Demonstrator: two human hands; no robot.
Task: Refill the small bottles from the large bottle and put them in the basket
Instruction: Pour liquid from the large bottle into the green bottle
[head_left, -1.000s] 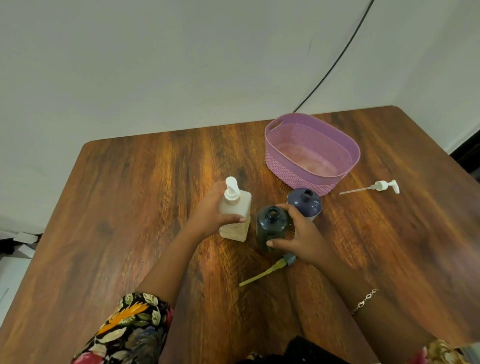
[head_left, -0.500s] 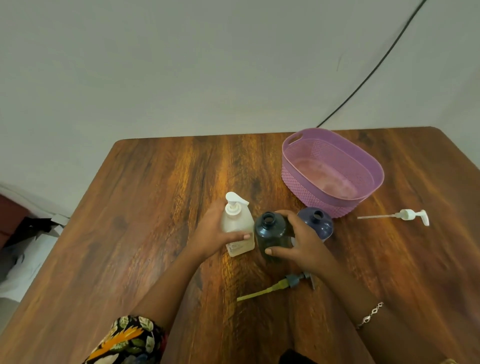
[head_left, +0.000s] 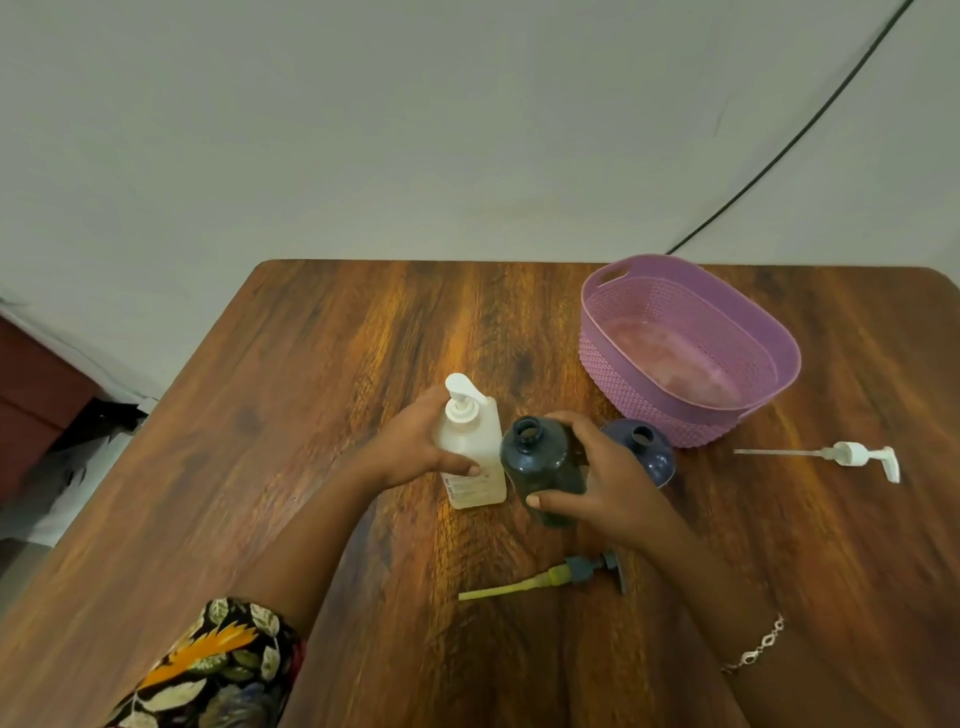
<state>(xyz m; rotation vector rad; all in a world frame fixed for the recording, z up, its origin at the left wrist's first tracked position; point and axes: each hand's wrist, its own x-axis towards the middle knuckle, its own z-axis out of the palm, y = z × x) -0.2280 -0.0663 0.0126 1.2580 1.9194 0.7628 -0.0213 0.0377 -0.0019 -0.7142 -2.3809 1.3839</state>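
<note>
Left hand (head_left: 415, 447) is wrapped around the pale pump bottle (head_left: 470, 457), which stands upright mid-table (head_left: 311, 415) with its pump on. Right hand (head_left: 608, 483) is clamped on the dark teal bottle (head_left: 540, 462) just beside it, neck open. A dark blue bottle (head_left: 641, 452), also uncapped, sits right behind that hand. The purple basket (head_left: 685, 358) is toward the far right corner. A white pump (head_left: 852, 454) lies by the right edge, and a green-tubed pump (head_left: 550, 579) lies closer to the near edge.
</note>
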